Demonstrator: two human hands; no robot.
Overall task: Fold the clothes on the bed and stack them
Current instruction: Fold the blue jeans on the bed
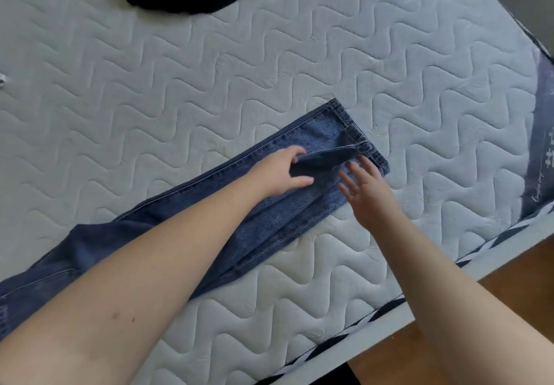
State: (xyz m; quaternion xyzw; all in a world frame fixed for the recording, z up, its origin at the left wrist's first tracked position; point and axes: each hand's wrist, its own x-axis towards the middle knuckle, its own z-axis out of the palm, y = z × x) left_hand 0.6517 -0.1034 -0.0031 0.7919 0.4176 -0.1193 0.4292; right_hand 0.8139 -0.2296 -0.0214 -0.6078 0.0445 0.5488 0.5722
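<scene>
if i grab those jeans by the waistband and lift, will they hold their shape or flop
Probably flop: the jeans lie limp along the mattress, and the fabric bunches under the left hand. The doubled layers and thick seams suggest some weight, so the legs would likely hang and drag. The quilted surface looks grippy, so they should not slide easily.

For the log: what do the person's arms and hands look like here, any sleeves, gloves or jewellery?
Both forearms are bare right up to the frame edge: no sleeves show. The left hand and right hand wear no gloves, and no rings, watch or bracelet are visible. The left forearm carries two small dark marks.
</scene>
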